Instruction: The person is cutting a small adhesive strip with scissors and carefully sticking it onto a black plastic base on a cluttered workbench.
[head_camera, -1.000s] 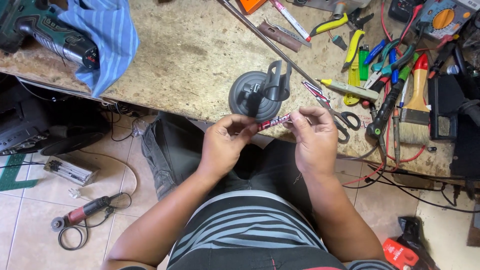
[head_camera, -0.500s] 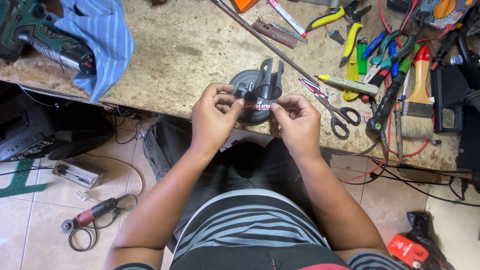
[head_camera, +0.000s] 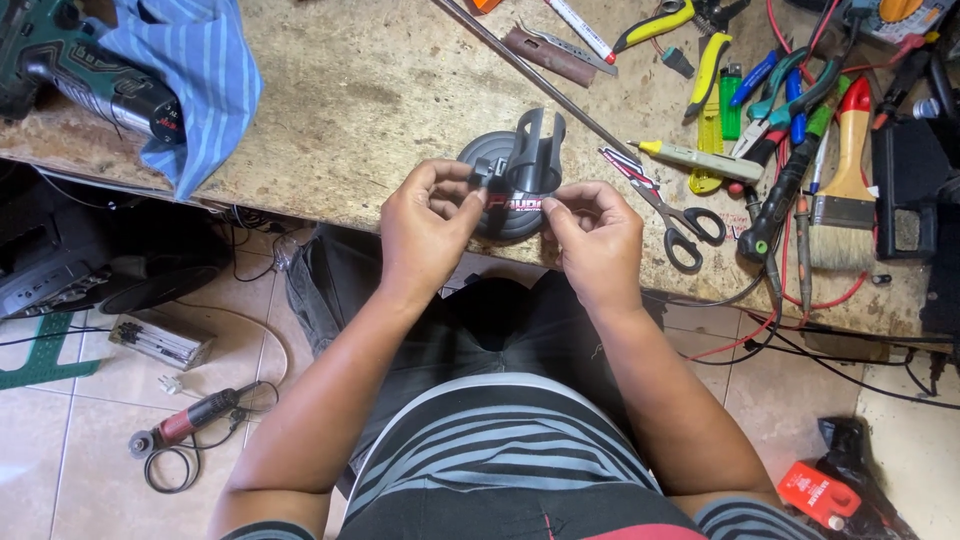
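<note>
Scarred and dusty, the workbench ran across the top of my view, tools crowding its right end: scissors, a paintbrush, pliers and screwdrivers I couldn't sort apart. Near the front edge sat a dark round suction-cup lifter with its handle standing up. Just in front of it I saw the left hand and the right hand pinching a small dark strip with red marking between them, its long axis running left to right, each hand closed on one end with thumb and forefinger. Both hands were equally near it; the lifter lay just beyond the fingertips, toward the bench. Fingers hid the strip's ends, so I couldn't tell its full length or whether it touched the lifter.
</note>
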